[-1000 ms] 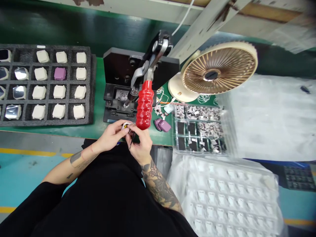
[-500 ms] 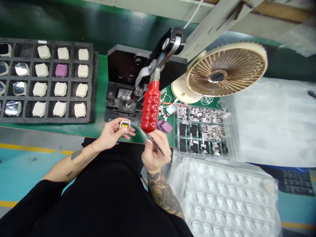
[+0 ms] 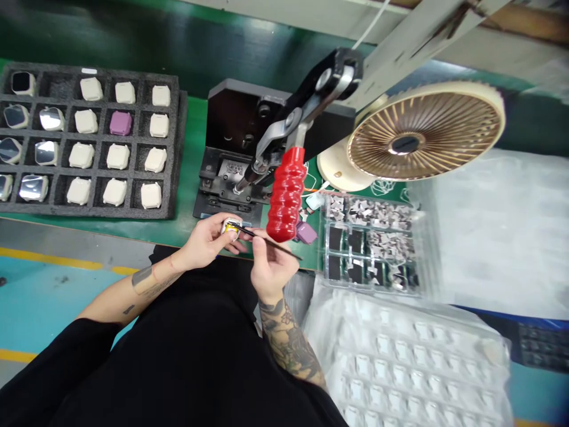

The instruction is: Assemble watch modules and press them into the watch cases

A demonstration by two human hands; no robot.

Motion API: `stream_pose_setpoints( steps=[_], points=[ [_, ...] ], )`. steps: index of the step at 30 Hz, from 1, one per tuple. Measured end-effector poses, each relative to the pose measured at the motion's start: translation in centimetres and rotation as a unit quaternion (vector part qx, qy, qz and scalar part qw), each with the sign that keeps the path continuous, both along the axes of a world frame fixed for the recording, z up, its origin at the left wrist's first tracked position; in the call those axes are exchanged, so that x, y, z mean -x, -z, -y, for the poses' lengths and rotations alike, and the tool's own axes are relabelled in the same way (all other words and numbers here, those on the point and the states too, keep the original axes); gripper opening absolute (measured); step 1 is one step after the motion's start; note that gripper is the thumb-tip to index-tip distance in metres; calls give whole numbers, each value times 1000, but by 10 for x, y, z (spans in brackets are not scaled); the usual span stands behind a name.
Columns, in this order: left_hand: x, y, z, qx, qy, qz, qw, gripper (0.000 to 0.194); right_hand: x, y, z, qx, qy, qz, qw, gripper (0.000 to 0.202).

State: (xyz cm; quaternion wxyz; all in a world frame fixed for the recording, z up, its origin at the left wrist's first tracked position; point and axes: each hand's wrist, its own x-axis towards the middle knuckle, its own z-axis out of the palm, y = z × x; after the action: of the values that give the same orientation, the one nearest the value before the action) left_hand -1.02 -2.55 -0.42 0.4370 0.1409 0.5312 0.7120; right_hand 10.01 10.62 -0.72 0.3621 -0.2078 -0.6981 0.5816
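Observation:
My left hand (image 3: pixel 205 242) is closed on a small white watch case (image 3: pixel 232 229), its open side turned up with a yellow part showing inside. In my right hand (image 3: pixel 272 268) is a pair of dark tweezers (image 3: pixel 280 247), pinched between thumb and fingers. The tips of the tweezers reach the inside of the case; whether they grip a part there is too small to tell. Just beyond both hands stands a black toggle press (image 3: pixel 229 184) with a red ribbed handle (image 3: pixel 288 196), which hangs over the fingers of my right hand.
A grey foam tray (image 3: pixel 174 204) with white watch cases, several with glass faces, and one purple case (image 3: pixel 121 123) lies left. Right are purple cases (image 3: pixel 306 233), a clear compartment box (image 3: pixel 326 279) of small parts, a fan (image 3: pixel 427 133) and a plastic-covered tray (image 3: pixel 400 356).
My right hand has moved left and swung the tweezers over to the watch case, their tips now at its inside. My left hand still holds the case. The view has shifted slightly.

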Motion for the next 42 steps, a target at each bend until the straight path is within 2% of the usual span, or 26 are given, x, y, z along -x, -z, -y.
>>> stream_pose_setpoints(
  steps=[2, 4, 7, 11, 14, 17, 19, 21, 24, 27, 28, 29, 30, 31, 32, 33, 34, 35, 37, 39, 40, 42],
  points=[
    [3, -2, 1, -2, 16, 7, 1000, 63, -1, 2, -1, 101, -12, -5, 995, 11],
    [4, -3, 2, -11, 22, 12, 1000, 68, -4, 2, -1, 143, -34, -16, 989, 11],
    [3, -3, 2, -15, 17, 15, 1000, 64, -11, -1, -2, 96, -22, -40, 994, 10],
    [1, -3, 1, -13, 2, 16, 1000, 62, -13, -1, -6, 30, 62, -54, 996, 12],
    [4, -4, 2, -9, 10, 21, 1000, 62, -10, 6, -7, 53, 58, -15, 997, 14],
    [10, -7, 3, -24, 46, 48, 997, 67, -9, 12, -2, 102, 43, -17, 994, 13],
    [12, -11, 3, -29, 46, 73, 996, 69, -13, 9, 2, 124, 34, -40, 991, 13],
    [12, -14, 3, -6, 17, 80, 997, 63, -21, -1, -4, 138, 7, -60, 989, 17],
    [9, -16, 1, 34, 0, 48, 998, 52, -50, -29, -43, 146, -36, -61, 987, 31],
    [5, -14, 1, 36, 14, 0, 999, 56, -97, -68, -120, 89, -19, -54, 994, 47],
    [4, -14, 1, 37, 15, -17, 999, 57, -112, -79, -149, 47, 11, -57, 997, 51],
    [2, -13, 1, 40, 15, -35, 998, 56, -124, -89, -176, 1, 92, -54, 994, 49],
    [0, -12, 2, 44, 16, -54, 997, 53, -133, -96, -199, -60, 217, -66, 972, 43],
    [-1, -12, 3, 51, 20, -73, 996, 47, -137, -100, -216, -117, 338, -86, 930, 39],
    [-2, -12, 3, 58, 28, -90, 994, 41, -136, -101, -225, -158, 426, -95, 886, 37],
    [-3, -14, 3, 65, 38, -104, 992, 36, -132, -99, -227, -186, 478, -96, 853, 36],
    [-3, -15, 3, 70, 49, -114, 990, 34, -125, -94, -220, -206, 494, -88, 840, 37],
    [-2, -18, 3, 72, 60, -123, 988, 32, -116, -87, -206, -221, 480, -71, 846, 36],
    [-1, -25, 1, 69, 75, -149, 984, 28, -95, -65, -163, -256, 403, -27, 878, 27],
    [0, -30, -2, 61, 73, -184, 978, 25, -73, -40, -114, -279, 271, 17, 921, 18],
    [0, -31, -3, 57, 67, -199, 976, 24, -63, -28, -92, -295, 199, 36, 934, 21],
    [0, -27, -5, 49, 53, -211, 975, 25, -47, -8, -59, -353, 95, 87, 927, 28]
  ],
)
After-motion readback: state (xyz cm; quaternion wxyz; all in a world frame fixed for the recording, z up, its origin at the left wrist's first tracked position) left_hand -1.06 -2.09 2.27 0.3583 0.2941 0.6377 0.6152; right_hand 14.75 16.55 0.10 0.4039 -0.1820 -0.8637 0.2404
